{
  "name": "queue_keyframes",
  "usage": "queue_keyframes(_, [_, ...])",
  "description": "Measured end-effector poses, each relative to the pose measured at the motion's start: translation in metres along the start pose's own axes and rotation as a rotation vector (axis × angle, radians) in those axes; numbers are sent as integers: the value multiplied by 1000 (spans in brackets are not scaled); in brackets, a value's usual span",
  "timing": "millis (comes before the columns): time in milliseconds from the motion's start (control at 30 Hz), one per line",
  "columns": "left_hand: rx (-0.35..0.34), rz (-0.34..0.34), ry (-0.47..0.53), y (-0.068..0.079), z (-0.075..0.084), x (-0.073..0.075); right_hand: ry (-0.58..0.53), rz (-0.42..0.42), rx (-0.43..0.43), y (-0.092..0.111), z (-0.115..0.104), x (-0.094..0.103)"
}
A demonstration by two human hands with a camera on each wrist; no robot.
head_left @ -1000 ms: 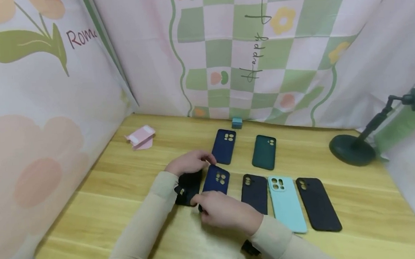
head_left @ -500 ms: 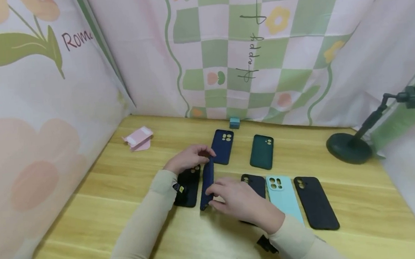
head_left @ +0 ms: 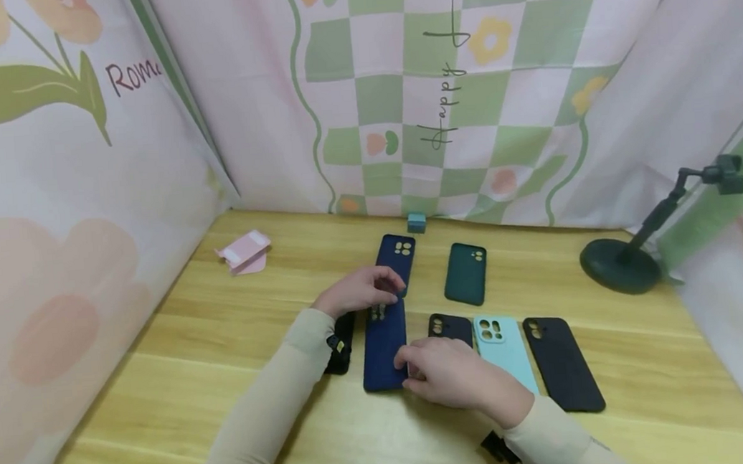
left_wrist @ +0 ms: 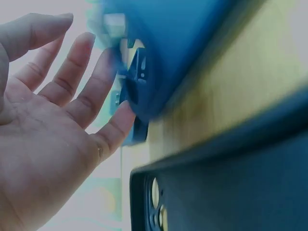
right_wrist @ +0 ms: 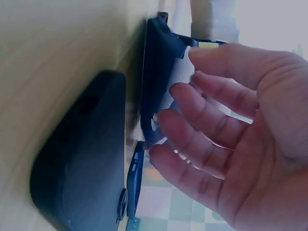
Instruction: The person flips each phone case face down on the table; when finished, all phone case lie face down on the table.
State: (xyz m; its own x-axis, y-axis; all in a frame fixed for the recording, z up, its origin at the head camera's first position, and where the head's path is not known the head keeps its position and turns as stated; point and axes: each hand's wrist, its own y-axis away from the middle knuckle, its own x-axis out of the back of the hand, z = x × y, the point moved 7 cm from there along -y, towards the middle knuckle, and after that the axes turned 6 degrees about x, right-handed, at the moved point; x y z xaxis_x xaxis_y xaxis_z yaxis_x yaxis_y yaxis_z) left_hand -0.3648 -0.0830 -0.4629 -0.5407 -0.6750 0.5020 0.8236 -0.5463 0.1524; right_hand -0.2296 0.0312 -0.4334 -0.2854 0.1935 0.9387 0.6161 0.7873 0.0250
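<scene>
A dark blue phone case (head_left: 385,353) is on the wooden table in front of me, its camera cutouts at the top left. In the left wrist view it is blurred and tilted up from the tabletop. My left hand (head_left: 364,290) is over its far end, fingers spread, fingertips right at the corner. Along the case's right edge my right hand (head_left: 455,373) has loosely bent fingers, thumb and fingertips right at that edge. A black phone case (head_left: 340,363) lies close on the left, partly hidden by the left wrist.
Another dark blue case (head_left: 400,255) and a dark green one (head_left: 466,276) lie farther back. To the right are a black case (head_left: 451,327), a mint case (head_left: 506,352) and another black case (head_left: 565,362). A pink box (head_left: 243,252), small blue block (head_left: 416,222) and black stand (head_left: 620,265) sit behind.
The dark blue case has turned from flat, through standing on its long edge, onto its other face, its cutouts passing from right to left. My right hand has moved rightward with its edge.
</scene>
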Motion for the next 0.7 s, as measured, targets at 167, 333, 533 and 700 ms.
queue_keyframes(167, [-10, -54, 77, 1, 4, -6, -47, -14, -4, 1, 4, 3])
queue_keyframes(333, [4, -61, 167, 14, -4, 8, -75, -18, 51, -13, -5, 1])
queue_keyframes(533, [60, 78, 66, 29, -25, 42, -119, -3, 134, -39, -22, -2])
queue_keyframes(700, [110, 202, -51, 42, -41, 65, -127, 31, 175, -67, -39, 0])
